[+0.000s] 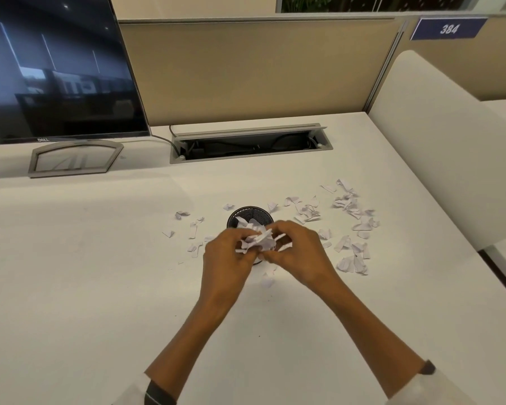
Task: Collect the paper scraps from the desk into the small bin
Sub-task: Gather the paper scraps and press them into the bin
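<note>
Over one bin (250, 214): two hands, left hand (228, 258), right hand (297, 249), gripping scrap bundle (257, 238).

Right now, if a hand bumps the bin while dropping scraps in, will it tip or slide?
Likely yes. The bin looks small, mesh and nearly empty, so probably light. It stands free on the smooth desk, so it may skid. Both hands hold scraps right over it.

"DELL" is printed on the monitor (56, 68) bezel; the blue partition sign (448, 28) reads "384".
</note>
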The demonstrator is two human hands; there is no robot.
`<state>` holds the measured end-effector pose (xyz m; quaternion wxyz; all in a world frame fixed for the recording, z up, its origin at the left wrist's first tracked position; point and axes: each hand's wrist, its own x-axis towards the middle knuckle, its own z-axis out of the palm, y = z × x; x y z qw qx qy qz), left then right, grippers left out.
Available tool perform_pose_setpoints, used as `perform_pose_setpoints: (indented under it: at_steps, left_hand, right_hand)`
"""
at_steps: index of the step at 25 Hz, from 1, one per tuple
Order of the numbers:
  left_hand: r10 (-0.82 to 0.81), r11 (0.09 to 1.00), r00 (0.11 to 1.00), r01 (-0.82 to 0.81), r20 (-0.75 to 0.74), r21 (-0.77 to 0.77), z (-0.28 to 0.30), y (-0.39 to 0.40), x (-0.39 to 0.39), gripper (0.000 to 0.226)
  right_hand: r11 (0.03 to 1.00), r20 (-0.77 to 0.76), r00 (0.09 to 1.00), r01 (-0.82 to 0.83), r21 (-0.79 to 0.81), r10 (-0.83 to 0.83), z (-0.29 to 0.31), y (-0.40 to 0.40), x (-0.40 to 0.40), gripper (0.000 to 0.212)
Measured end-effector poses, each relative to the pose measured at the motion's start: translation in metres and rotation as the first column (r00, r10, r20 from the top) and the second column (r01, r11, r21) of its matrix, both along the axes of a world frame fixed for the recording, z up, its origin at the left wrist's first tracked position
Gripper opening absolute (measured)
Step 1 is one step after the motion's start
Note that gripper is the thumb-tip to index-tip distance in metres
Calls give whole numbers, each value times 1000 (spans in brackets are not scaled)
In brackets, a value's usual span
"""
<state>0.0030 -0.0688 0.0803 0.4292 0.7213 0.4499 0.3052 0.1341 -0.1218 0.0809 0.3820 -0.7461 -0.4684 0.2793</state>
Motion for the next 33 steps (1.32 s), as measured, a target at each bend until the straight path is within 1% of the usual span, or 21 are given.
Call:
perform_pose_setpoints:
  at_steps: [2,4,6,8,11,14,16,17,18,19,20,21,22,23,24,25,27,30,33]
  left_hand:
    - [10,1000,1000,-10,-18,22,10,12,5,18]
    - [24,999,997,-21,-75,48,13,22,9,17]
    - [31,996,985,-16,-168,87,10,30,11,18]
    - [17,995,971,7,-237,101,4,37,12,24]
    - [-23,994,969,49,-248,99,-5,46,5,41]
    - [35,990,975,-3,-218,144,-11,60,-9,42]
    - [102,985,976,-71,-194,159,-19,74,-25,44]
    - [122,984,966,-87,-228,156,-25,82,-33,46]
    - [117,988,943,-79,-312,133,-32,90,-42,48]
    - [87,995,895,-54,-437,87,-40,97,-50,53]
    - [35,999,822,-29,-569,19,-47,103,-57,63]
    - [-28,998,739,-15,-673,-57,-52,107,-64,80]
    - [-87,992,663,-8,-743,-123,-58,110,-69,100]
    - [-136,986,601,7,-787,-164,-63,111,-71,119]
    - [-173,982,558,35,-812,-185,-68,111,-71,132]
    - [-198,979,538,67,-820,-193,-74,110,-71,139]
    - [-212,977,535,115,-818,-178,-80,105,-66,142]
    - [-168,978,525,193,-834,-75,-82,96,-55,136]
    - [-165,969,558,247,-813,-27,-78,82,-44,127]
  right_hand:
    - [999,39,999,-14,30,13,6,14,3,32]
    - [1000,78,997,-28,11,27,7,27,5,31]
    - [999,101,994,-41,-25,43,4,38,5,34]
    - [998,78,996,-49,-27,51,0,43,6,41]
    - [999,0,1000,-29,14,29,-1,42,17,51]
    - [998,-24,998,56,23,-55,-1,29,51,48]
    - [993,27,993,117,-36,-116,-6,12,82,54]
    - [984,98,987,136,-114,-125,-11,2,99,63]
    - [960,192,976,151,-234,-107,-16,-7,115,77]
    - [912,286,956,173,-372,-64,-23,-16,129,92]
    - [845,365,931,204,-495,-11,-29,-25,141,106]
    - [775,421,906,238,-585,39,-36,-32,150,118]
    - [719,450,890,265,-642,75,-41,-38,155,127]
    - [686,459,883,276,-673,95,-47,-42,158,133]
    - [676,455,884,270,-685,108,-51,-45,159,136]
    - [687,446,886,245,-684,128,-55,-46,158,138]
    - [733,408,894,152,-663,184,-60,-41,151,137]
    - [775,356,890,4,-632,285,-64,-25,132,129]
    - [806,317,886,-101,-583,340,-67,-10,111,117]
